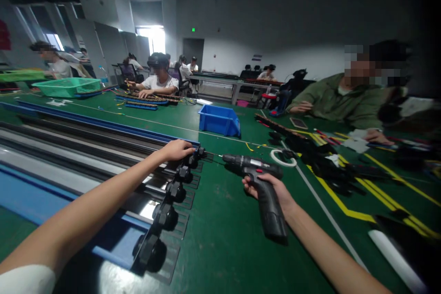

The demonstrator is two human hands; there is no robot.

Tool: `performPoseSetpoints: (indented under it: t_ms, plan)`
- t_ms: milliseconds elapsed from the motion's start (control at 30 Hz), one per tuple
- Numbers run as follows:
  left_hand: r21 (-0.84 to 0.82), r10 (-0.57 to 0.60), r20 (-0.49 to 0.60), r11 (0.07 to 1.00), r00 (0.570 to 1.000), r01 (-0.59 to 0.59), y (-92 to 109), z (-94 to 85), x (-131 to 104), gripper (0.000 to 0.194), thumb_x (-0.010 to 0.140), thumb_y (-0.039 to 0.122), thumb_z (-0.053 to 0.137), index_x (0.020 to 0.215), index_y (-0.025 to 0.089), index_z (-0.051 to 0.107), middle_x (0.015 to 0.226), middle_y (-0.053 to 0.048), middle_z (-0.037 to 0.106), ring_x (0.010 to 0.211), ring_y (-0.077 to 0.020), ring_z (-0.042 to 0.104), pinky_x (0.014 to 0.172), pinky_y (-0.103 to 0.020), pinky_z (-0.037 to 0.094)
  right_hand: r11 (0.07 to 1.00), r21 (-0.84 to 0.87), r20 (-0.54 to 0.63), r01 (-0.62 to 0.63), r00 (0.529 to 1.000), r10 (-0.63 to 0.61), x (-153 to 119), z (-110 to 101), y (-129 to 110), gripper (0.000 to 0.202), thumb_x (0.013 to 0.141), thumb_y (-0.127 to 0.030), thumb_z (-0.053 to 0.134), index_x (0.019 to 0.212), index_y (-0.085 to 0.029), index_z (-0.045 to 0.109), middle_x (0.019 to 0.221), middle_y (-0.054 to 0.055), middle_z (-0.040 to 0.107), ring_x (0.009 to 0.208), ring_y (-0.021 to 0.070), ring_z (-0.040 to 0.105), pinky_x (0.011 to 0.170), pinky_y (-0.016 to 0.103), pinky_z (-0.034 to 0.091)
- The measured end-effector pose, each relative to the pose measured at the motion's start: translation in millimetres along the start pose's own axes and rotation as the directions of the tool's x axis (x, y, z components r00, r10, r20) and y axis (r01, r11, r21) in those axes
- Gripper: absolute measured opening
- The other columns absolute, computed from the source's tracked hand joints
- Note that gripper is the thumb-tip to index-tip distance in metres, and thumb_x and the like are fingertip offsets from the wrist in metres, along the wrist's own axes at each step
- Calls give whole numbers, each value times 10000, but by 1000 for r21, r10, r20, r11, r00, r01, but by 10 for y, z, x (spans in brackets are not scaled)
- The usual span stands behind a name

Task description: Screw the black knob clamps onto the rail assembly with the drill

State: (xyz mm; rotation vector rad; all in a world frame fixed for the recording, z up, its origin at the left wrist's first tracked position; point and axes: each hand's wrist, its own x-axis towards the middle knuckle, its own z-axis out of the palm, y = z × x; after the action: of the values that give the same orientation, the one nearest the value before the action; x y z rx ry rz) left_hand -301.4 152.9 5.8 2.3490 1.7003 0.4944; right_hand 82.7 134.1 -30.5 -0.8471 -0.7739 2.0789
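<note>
My right hand [272, 193] is wrapped around the handle of a black cordless drill [253, 163], one finger near the trigger. Its long thin bit [215, 154] points left, its tip close to the farthest black end fitting [201, 150]; contact cannot be made out. My left hand [177, 150] grips the end of the farthest long rail [141, 147] beside that fitting, its fingers bent and partly hidden. Several parallel rails, dark, silvery and blue, lie to the left, their near ends carrying round black cable glands [149, 250] and flat slotted brackets [170, 262].
A blue bin [219, 120] and a green basket [69, 87] stand on the green table [223, 248]. At right lie a white ring [283, 157], black parts and yellow tape lines. A co-worker in a green jacket [344, 101] sits across; others work behind.
</note>
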Motion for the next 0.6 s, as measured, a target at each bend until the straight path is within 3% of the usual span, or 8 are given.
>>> performPoseSetpoints:
  t_ms: [133, 233, 300, 400, 467, 533, 600]
  plan:
    - [-1, 58, -126, 998, 990, -59, 98, -59, -59, 388, 931, 473, 480, 1001, 189, 735, 982, -113, 719, 927, -256, 651, 809, -310, 445, 994, 108, 26, 25, 999, -28, -322, -83, 90, 80, 808, -195, 615, 879, -195, 652, 835, 77, 686, 781, 173, 711, 802, 255, 631]
    - [65, 141, -179, 989, 974, -132, 303, -120, -175, 288, 896, 368, 541, 997, 175, 730, 1017, -131, 691, 967, -261, 638, 882, -343, 444, 987, 147, 12, 73, 997, -75, -646, -94, 204, 29, 821, -221, 604, 823, -208, 630, 783, 48, 650, 720, 155, 688, 684, 229, 631]
    - [27, 171, -215, 985, 962, -169, 545, -142, -292, 274, 894, 354, 547, 997, 173, 724, 1045, -132, 687, 999, -264, 631, 916, -360, 443, 979, 155, -25, 131, 991, -129, -844, -63, 286, 25, 805, -213, 622, 830, -213, 622, 812, 45, 663, 746, 161, 693, 681, 243, 633]
    - [-232, 110, -277, 956, 955, -178, 1055, -81, -502, 361, 932, 438, 509, 1090, 166, 686, 1114, -124, 693, 1052, -252, 628, 947, -361, 453, 964, 167, -15, 206, 978, -206, -1069, 21, 395, 69, 777, -201, 658, 809, -207, 596, 751, 14, 647, 701, 141, 672, 692, 243, 623]
    - [-478, 5, -192, 873, 981, -98, 1446, 47, -670, 478, 924, 526, 513, 1181, 141, 634, 1139, -128, 696, 999, -234, 656, 901, -350, 485, 964, 172, 25, 203, 977, -210, -1171, 81, 455, 86, 791, -232, 659, 790, -190, 583, 682, -3, 617, 610, 114, 632, 627, 209, 597]
    - [-679, -88, 24, 730, 996, 81, 1841, 242, -875, 612, 907, 632, 489, 1196, 104, 601, 1116, -149, 700, 916, -226, 684, 825, -345, 515, 967, 190, 40, 169, 983, -179, -1242, 137, 511, 116, 821, -269, 640, 866, -165, 616, 724, 20, 667, 626, 122, 655, 614, 210, 589]
    - [-749, -94, 185, 631, 978, 202, 2222, 477, -1112, 667, 885, 691, 487, 1164, 98, 610, 1153, -171, 687, 960, -243, 684, 807, -343, 527, 967, 220, 50, 128, 989, -142, -1284, 190, 563, 212, 852, -310, 611, 962, -131, 645, 821, 73, 730, 687, 153, 698, 638, 242, 599]
